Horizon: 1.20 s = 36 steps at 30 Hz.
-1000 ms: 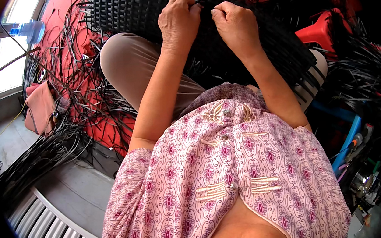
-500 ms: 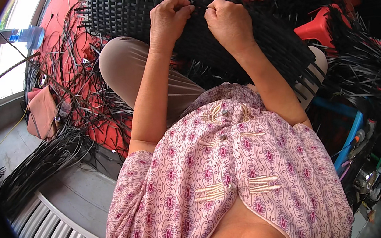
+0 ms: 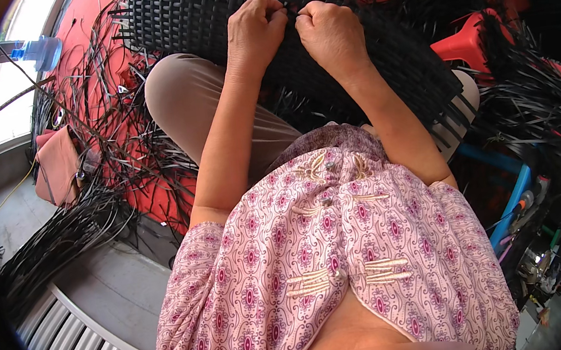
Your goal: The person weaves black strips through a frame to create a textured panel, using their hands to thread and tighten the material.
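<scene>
A dark woven panel of flat black strips [image 3: 169, 15] lies across my lap, slanting from upper left to lower right, with loose strip ends at both sides. My left hand [image 3: 257, 34] is closed over its upper middle, thumb and fingers pinched together. Close beside it, my right hand [image 3: 332, 34] is curled with its fingertips pointing toward the left hand. Both hands rest on the weave. What lies between the fingertips is too dark and small to make out; it may be a strip of the panel.
Loose black strips [image 3: 103, 105] litter the red floor covering at left. A thick strip bundle [image 3: 60, 248] lies by a grey slatted bench [image 3: 81, 336]. A pink bag [image 3: 57, 169] stands left. At right are a red stool [image 3: 463, 45], more strips [image 3: 528, 98] and a blue-edged container [image 3: 515, 200] near tools.
My right hand has shifted slightly left, toward the left hand, and my left hand has moved a little right. The gap between them is smaller. The panel stays in place.
</scene>
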{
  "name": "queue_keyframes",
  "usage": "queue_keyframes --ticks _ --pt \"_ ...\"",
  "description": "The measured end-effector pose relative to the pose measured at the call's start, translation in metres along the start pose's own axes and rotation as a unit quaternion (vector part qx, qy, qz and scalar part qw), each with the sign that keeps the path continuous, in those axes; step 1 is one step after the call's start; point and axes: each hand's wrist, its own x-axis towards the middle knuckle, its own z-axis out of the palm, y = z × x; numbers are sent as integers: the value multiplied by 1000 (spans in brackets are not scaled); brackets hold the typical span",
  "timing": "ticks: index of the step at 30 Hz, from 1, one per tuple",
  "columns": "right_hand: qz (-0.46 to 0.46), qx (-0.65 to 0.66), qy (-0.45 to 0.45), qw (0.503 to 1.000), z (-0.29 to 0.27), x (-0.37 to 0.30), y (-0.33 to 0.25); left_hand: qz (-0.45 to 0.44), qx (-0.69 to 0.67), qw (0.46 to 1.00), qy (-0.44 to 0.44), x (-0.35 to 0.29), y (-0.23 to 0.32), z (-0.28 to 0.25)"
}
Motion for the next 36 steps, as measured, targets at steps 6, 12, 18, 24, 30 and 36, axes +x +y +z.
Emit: queue_keyframes --ticks 6,12,18,24,30,36 --pt "-1 17 -17 1000 5 4 2 -25 -61 998 5 -6 -8 1" --pt "47 51 -64 996 9 11 5 -25 -45 999 -3 -6 -13 -3" --pt "143 180 -120 966 2 15 1 -41 -23 999 -1 -5 -13 -2" --pt "118 156 -98 976 11 14 8 -6 89 995 53 -25 12 7" --pt "96 84 -84 988 10 13 1 -47 79 994 55 -36 16 15" --pt "137 219 -128 958 10 23 11 -143 -139 980 -2 -25 1 3"
